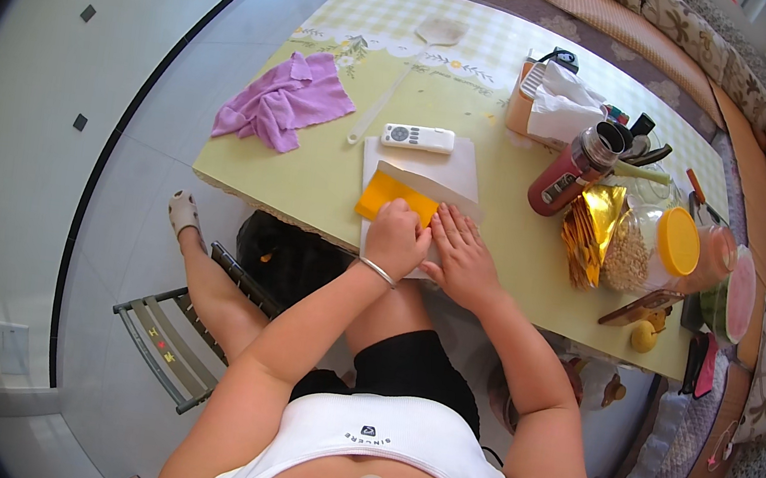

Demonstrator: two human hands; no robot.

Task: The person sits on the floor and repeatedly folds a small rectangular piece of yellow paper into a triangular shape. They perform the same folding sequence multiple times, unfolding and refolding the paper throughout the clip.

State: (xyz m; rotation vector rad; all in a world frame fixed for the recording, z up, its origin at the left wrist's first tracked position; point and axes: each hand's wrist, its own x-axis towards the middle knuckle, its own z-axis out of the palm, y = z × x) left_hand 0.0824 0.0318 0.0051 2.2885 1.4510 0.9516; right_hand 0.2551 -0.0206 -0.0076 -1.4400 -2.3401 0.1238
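A sheet of paper, orange-yellow on one face and greyish on the other, lies partly folded [389,193] near the table's front edge. Under it is a larger white sheet [461,157]. My left hand [397,238], with a bangle at the wrist, is curled closed on the orange paper; whatever its fingers may hold is hidden. Close beside it, my right hand [463,257] lies flat on the paper, fingers stretched out and pointing away from me. A white remote control [417,138] rests on the white sheet's far part.
A purple cloth [290,101] and a pale fly swatter [440,32] lie at the table's left and far side. Crowding the right are a dark red flask [570,172], a tissue box [522,103], a yellow-lidded jar [678,241] and cut watermelon [739,296]. A folding stool [166,344] stands below.
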